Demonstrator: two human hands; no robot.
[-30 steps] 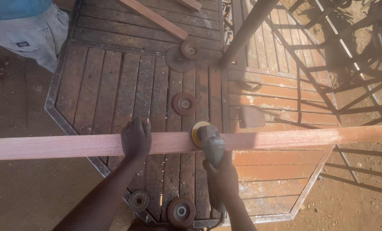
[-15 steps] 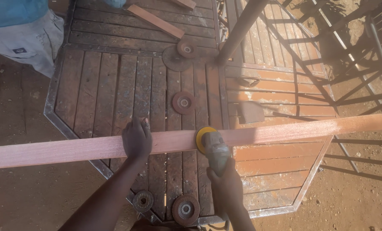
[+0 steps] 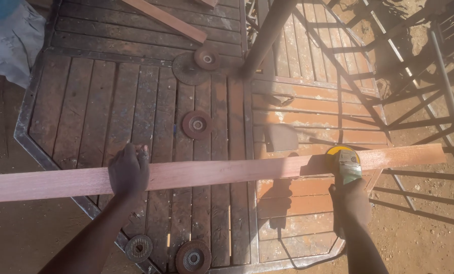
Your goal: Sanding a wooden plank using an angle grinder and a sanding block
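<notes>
One long reddish wooden plank (image 3: 212, 172) lies crosswise over the slatted wooden table (image 3: 110, 101), both ends overhanging the metal frame. The left hand (image 3: 129, 171) is spread flat on top of the plank, palm down, pinning it near the table's left edge. The right hand (image 3: 350, 203) is wrapped around the body of an angle grinder (image 3: 345, 163), whose yellow-guarded disc sits on the plank's upper face close to the right end. Step in hand, as judged: sanding the plank's face, with the tool near the end of a run. The next move would call for steady downward pressure from the left hand and an even travel of the disc along the grain, tool kept flat so it does not gouge. The grinder's cord (image 3: 293, 253) trails down across the table toward the near edge and could snag. Several spare abrasive discs lie loose: one mid-table (image 3: 197, 124), two at the far side (image 3: 199, 63), two at the near edge (image 3: 193, 258). A second plank (image 3: 166, 20) rests at the far side, a dark post (image 3: 267, 35) rises beside it, and another person's clothing (image 3: 11, 35) shows top left. None of these touches the plank.
</notes>
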